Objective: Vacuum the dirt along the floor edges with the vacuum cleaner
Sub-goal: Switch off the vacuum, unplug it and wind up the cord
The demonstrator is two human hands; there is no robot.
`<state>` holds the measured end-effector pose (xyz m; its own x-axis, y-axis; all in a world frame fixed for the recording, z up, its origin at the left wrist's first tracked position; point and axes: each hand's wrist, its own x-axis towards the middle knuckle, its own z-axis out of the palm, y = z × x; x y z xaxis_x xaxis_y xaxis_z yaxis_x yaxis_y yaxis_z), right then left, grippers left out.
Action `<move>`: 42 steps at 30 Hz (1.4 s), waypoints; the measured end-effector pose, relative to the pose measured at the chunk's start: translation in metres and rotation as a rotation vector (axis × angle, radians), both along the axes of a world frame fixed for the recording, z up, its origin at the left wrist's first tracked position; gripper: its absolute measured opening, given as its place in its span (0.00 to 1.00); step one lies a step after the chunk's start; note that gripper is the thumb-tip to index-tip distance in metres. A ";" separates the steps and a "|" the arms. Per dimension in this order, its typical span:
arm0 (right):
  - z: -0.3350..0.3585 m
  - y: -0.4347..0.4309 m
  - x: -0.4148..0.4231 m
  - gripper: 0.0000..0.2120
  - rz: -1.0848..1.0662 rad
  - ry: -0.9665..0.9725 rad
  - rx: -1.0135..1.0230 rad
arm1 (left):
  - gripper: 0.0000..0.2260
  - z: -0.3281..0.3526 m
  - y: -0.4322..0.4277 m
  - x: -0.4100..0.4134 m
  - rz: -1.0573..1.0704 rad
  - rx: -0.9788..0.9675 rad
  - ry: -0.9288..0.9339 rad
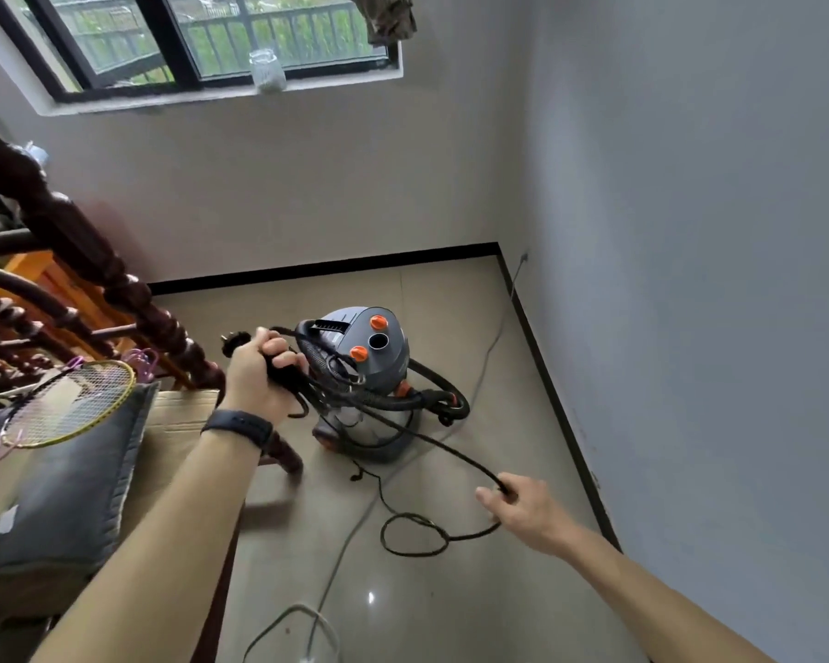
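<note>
A grey canister vacuum cleaner (374, 356) with orange knobs and a steel drum stands on the tiled floor near the room's corner. Its black hose (443, 392) coils around the drum. My left hand (259, 370) is shut on a bundle of the black power cord, with the plug (233, 343) sticking out to the left. My right hand (522, 512) grips the same cord (443, 447) farther along, stretched taut between both hands. A slack loop of cord (415, 535) lies on the floor below.
A dark wooden stair railing (116, 279) runs along the left. A grey cushion (68, 485) with a badminton racket (70, 406) lies on a cardboard box (183, 433). A grey cable (350, 533) crosses the floor towards the right wall (690, 279). Black skirting (326, 270) lines the walls.
</note>
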<state>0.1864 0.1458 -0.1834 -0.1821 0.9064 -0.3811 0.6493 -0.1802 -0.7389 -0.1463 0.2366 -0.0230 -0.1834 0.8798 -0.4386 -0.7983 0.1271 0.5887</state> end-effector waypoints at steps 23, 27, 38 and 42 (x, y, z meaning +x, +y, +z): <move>0.067 0.043 -0.050 0.25 0.605 -0.357 0.500 | 0.12 -0.085 -0.046 0.128 -0.204 -0.320 0.210; 0.040 0.037 -0.028 0.24 0.600 -0.048 0.423 | 0.12 -0.083 -0.037 0.116 -0.092 -0.301 0.203; -0.022 0.098 -0.043 0.12 0.082 0.156 0.005 | 0.15 -0.028 0.021 -0.023 0.164 -0.135 0.054; -0.022 0.122 -0.069 0.12 0.164 -0.010 0.101 | 0.16 -0.020 0.047 -0.064 0.172 -0.127 0.076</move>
